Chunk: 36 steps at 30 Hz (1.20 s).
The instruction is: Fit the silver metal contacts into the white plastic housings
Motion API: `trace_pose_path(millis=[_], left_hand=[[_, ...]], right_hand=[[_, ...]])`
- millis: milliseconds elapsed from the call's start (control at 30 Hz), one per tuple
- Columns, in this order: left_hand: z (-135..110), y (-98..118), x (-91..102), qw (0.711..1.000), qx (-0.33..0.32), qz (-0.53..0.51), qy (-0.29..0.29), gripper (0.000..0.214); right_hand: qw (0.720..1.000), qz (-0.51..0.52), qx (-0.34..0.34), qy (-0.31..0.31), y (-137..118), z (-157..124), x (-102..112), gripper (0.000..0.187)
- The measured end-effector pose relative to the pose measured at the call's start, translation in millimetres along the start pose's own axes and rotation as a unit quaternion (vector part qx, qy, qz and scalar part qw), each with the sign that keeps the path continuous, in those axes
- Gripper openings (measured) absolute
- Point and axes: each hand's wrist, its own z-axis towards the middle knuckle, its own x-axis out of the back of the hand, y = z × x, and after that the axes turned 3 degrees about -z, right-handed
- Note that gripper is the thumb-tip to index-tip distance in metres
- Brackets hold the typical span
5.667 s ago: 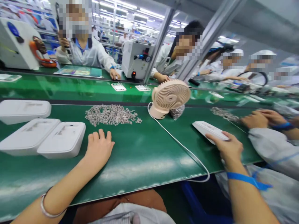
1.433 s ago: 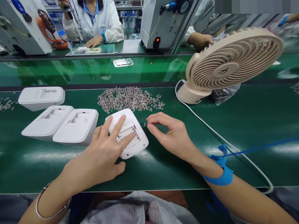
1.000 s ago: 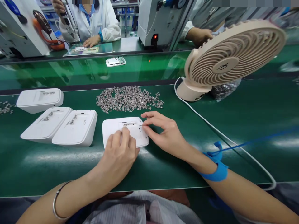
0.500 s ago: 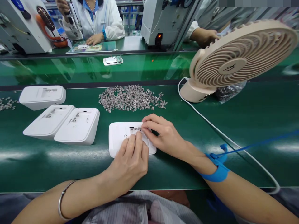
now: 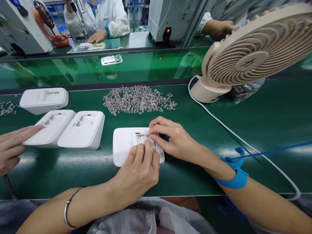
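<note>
A white plastic housing (image 5: 122, 143) lies flat on the green table, with a recessed compartment (image 5: 141, 137) showing metal contacts along its upper side. My left hand (image 5: 142, 164) rests over the housing's lower part, fingers bent and pressed together, tips at the compartment's lower edge; its thumb is hidden. From the right, my right hand (image 5: 174, 136) reaches in with fingertips pinched at the compartment's upper right corner. Anything small between the fingertips of either hand is hidden. Beyond the housing lies a pile of small metal clips (image 5: 138, 99).
Three similar housings stand at left: one at the back (image 5: 34, 97), two in front (image 5: 40, 135) (image 5: 80, 135). Another person's hand (image 5: 14, 146) touches one. A beige fan (image 5: 251, 61) stands right, its white cable (image 5: 224, 128) trailing forward. A blue cord (image 5: 273, 151) runs from my wrist strap.
Another person's hand has come in from the left onto a front housing. My left hand has shifted slightly right along the compartment. My right hand stays at the same corner.
</note>
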Motion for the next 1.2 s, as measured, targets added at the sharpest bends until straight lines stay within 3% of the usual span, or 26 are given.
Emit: trace_pose_path(millis=[67,300,767,1033,1200], left_hand=[[0,0,0.4,1.000,-0.003,0.002,-0.001,0.030],[1,0,0.8,1.000,0.011,0.016,0.007,0.030],[1,2,0.5,0.999,0.026,0.031,-0.003,0.033],[0,4,0.2,0.999,0.030,0.034,-0.016,0.033],[0,3,-0.5,0.999,0.033,0.031,-0.009,0.033]], right_hand=[[1.000,-0.007,0.006,-0.002,-1,0,-1,0.015],[0.989,-0.121,0.036,0.078,-8,-2,-14,0.018],[0.981,-0.136,0.052,0.126,-10,-5,-18,0.018],[0.998,-0.006,-0.017,0.054,-10,-10,-3,0.020],[0.999,-0.025,-0.019,0.034,-10,-15,-2,0.023]])
